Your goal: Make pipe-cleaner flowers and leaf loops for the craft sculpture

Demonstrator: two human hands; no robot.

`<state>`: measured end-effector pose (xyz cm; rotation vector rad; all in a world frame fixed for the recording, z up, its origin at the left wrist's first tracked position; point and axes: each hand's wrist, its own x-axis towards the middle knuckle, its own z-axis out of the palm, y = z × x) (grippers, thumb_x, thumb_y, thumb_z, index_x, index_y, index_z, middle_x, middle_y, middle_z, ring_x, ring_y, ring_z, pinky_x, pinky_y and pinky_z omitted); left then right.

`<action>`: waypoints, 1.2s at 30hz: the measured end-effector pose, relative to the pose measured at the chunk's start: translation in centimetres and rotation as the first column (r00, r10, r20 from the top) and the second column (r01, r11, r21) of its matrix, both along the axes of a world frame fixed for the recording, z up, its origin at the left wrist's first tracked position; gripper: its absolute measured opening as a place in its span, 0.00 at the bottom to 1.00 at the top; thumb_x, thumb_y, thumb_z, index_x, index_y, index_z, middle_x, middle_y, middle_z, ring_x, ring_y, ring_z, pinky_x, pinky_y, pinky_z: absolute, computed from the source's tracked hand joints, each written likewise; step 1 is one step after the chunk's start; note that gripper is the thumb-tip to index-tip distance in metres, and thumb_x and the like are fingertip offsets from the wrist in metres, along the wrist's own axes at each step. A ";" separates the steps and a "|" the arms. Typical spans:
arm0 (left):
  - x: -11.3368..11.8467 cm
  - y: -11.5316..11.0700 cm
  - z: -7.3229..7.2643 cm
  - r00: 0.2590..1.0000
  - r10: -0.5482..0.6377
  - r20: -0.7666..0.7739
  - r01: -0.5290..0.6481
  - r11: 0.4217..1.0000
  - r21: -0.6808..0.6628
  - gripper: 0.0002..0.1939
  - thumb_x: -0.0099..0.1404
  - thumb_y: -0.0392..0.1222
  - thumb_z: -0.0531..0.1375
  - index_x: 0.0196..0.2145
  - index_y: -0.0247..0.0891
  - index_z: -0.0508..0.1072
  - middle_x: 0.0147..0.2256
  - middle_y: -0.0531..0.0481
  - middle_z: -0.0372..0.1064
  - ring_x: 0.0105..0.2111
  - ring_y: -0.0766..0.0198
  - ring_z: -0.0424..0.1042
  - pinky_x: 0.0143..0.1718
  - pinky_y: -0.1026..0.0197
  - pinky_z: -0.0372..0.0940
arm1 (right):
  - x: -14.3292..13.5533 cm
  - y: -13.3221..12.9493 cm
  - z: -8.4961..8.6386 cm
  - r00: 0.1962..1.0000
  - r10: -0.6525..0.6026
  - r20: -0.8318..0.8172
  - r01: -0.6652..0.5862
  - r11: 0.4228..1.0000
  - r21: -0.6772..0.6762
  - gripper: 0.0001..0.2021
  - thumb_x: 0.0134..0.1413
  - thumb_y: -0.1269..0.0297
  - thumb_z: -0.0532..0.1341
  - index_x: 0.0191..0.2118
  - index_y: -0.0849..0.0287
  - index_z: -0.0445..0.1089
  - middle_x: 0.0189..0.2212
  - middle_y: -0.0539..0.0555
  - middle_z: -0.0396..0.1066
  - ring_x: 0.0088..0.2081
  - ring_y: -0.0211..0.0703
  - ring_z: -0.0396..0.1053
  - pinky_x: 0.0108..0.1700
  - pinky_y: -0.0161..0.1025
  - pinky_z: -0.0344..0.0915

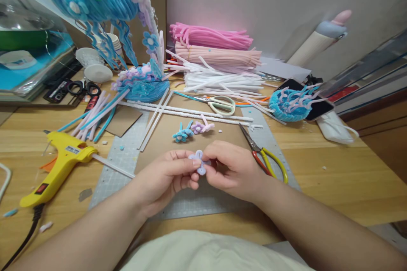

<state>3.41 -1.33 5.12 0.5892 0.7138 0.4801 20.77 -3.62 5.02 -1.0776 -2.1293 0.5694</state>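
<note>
A small lavender pipe-cleaner flower [200,156] with looped petals is held between both hands, above a brown cardboard sheet [159,144]. My left hand [173,173] pinches it from the left, the thumb lying over its middle. From the right, the bent fingers of my right hand [233,169] grip its petals. Just beyond lie finished blue flowers [182,134] and a purple flower [198,127] with pink pieces. Scissors with red and yellow handles [265,156] rest beside my right hand.
A yellow glue gun [60,165] lies at left, its glue stick reaching the cutting mat [104,178]. Pipe-cleaner bundles [219,57] line the wall. A tall blue flower decoration [143,82] stands back left; a blue tentacled piece [291,103] sits on a phone at right.
</note>
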 end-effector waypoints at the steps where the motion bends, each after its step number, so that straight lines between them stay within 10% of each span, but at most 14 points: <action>1: 0.0 0.0 0.0 1.000 0.003 -0.009 -0.003 1.000 0.016 0.03 0.56 0.34 0.63 0.28 0.30 0.74 0.24 0.51 0.67 0.21 0.75 0.64 0.24 0.74 0.64 | 0.0 0.0 0.0 1.000 -0.007 -0.004 0.007 1.000 0.008 0.06 0.47 0.76 0.56 0.31 0.58 0.66 0.22 0.49 0.65 0.25 0.35 0.61 0.29 0.33 0.58; 16: 0.1 -0.1 0.2 0.987 0.139 -0.079 -0.120 0.972 0.204 0.07 0.54 0.37 0.64 0.30 0.33 0.70 0.25 0.52 0.67 0.25 0.70 0.65 0.28 0.66 0.65 | 0.0 -0.3 0.0 0.987 -0.011 -0.161 -0.002 0.997 -0.079 0.07 0.48 0.74 0.55 0.33 0.59 0.67 0.25 0.50 0.67 0.26 0.35 0.63 0.29 0.33 0.61; 23: -0.4 0.2 0.2 0.989 0.008 -0.148 0.038 0.951 0.307 0.05 0.57 0.37 0.62 0.29 0.33 0.69 0.26 0.52 0.65 0.27 0.70 0.62 0.28 0.67 0.60 | 0.1 -0.2 0.2 0.953 -0.011 -0.302 -0.061 0.971 -0.229 0.07 0.52 0.72 0.57 0.38 0.59 0.68 0.30 0.52 0.69 0.29 0.37 0.66 0.31 0.35 0.64; 29: -0.1 0.0 0.4 0.997 0.054 -0.060 -0.039 0.973 0.227 0.05 0.58 0.37 0.61 0.33 0.33 0.69 0.29 0.51 0.68 0.30 0.68 0.67 0.34 0.65 0.62 | -0.9 -0.4 -1.2 0.812 -0.239 -0.533 -0.030 0.895 -0.446 0.02 0.51 0.70 0.59 0.32 0.59 0.65 0.25 0.49 0.67 0.23 0.33 0.66 0.25 0.32 0.65; 36: 0.1 0.0 0.1 0.992 0.117 -0.046 -0.107 0.978 0.177 0.04 0.58 0.36 0.62 0.31 0.32 0.71 0.28 0.50 0.69 0.31 0.67 0.68 0.38 0.62 0.64 | -0.4 -0.1 -1.1 0.937 -0.115 -0.331 0.018 0.959 -0.282 0.06 0.51 0.74 0.58 0.36 0.58 0.68 0.29 0.51 0.69 0.30 0.36 0.67 0.32 0.34 0.66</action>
